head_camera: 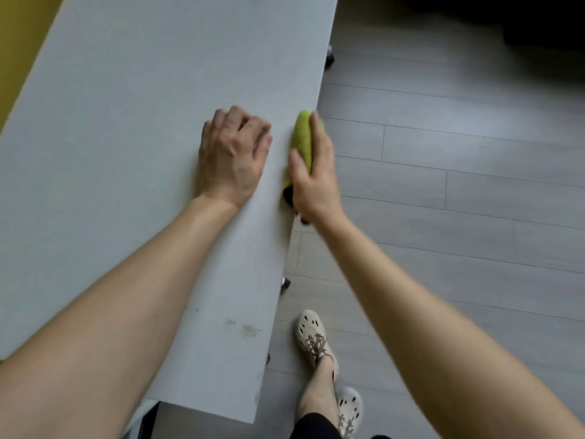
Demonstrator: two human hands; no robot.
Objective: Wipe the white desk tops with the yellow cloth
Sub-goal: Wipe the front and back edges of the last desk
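Observation:
A long white desk top (133, 128) runs from the near bottom to the far top of the view. My right hand (313, 175) grips the yellow cloth (302, 137) at the desk's right edge, thumb on the top surface and fingers wrapped over the edge. My left hand (232, 153) rests on the desk top just left of the cloth, fingers loosely curled and holding nothing. A few brownish stains (250, 329) mark the desk near its front right corner.
Grey plank floor (459, 185) lies to the right of the desk. My feet in pale perforated shoes (313, 337) stand beside the desk's near corner. Black casters (330, 60) show under the right edge. A yellow wall (19, 42) borders the desk's left side.

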